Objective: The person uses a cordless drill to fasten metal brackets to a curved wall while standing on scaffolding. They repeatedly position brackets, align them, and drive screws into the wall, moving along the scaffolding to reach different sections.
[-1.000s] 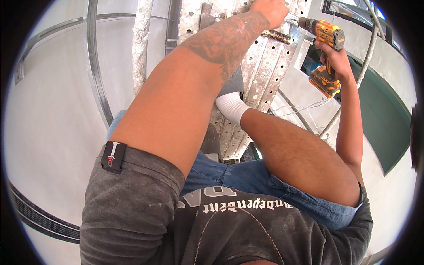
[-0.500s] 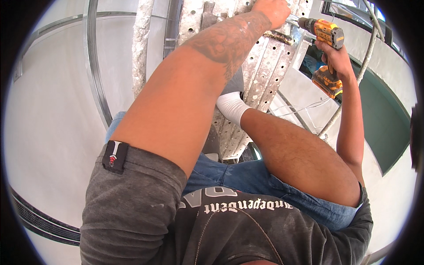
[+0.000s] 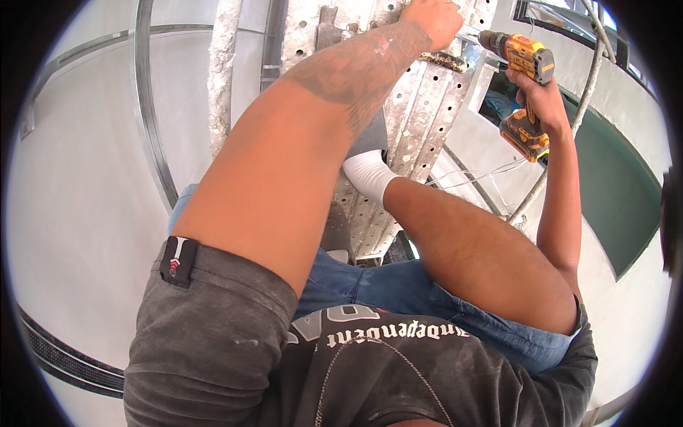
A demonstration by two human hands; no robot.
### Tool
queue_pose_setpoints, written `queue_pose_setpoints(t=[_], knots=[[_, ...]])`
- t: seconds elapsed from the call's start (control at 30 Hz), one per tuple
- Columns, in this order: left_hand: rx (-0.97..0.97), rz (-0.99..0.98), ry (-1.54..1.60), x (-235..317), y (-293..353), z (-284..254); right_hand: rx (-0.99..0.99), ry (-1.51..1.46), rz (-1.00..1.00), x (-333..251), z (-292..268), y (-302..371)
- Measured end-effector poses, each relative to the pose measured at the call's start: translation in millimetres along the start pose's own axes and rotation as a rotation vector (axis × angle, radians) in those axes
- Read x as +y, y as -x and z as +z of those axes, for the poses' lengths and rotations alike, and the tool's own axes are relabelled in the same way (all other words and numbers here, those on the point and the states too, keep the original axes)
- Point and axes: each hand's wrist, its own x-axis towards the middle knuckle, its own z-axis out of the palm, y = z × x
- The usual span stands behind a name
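Observation:
My right hand (image 3: 542, 101) is wrapped round the grip of a yellow and black cordless drill (image 3: 528, 57), held sideways with its chuck pointing left. A battery sits at the foot of the drill's handle. At the top of the view, my left hand (image 3: 435, 23) has its fingers curled close to the drill's front end. What those fingers hold, if anything, is hidden. A shiny, slim metal piece (image 3: 468, 33) shows between the left hand and the chuck. Beneath the left forearm lies a paint-spattered, perforated metal plank (image 3: 420, 107).
My bent leg (image 3: 477, 220) crosses below the drill, its foot in a white sock by the plank. Whitish poles (image 3: 222, 78) rise left of the plank, and another pole (image 3: 588, 99) stands beside the right forearm. Metal channels (image 3: 144, 107) run along the pale left wall.
The view has shifted slightly, and the drill appears marginally lower and further left. Both hands keep their positions and grips.

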Motion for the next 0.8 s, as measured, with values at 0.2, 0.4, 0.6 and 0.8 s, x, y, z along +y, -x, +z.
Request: queue_pose_setpoints(t=[0.2,0.4,0.6,0.8], knots=[[0.074,-0.032,-0.035,17,-15,23,0.081,0.003,0.027,2,-8,10],[0.038,-0.045,-0.048,14,-15,25,0.068,-0.092,0.042,13,-3,2],[0.044,-0.048,-0.064,14,-9,20,0.058,-0.027,0.072,5,-1,3],[0.023,-0.040,-0.043,14,-11,18,0.038,-0.055,0.096,10,-1,0]])
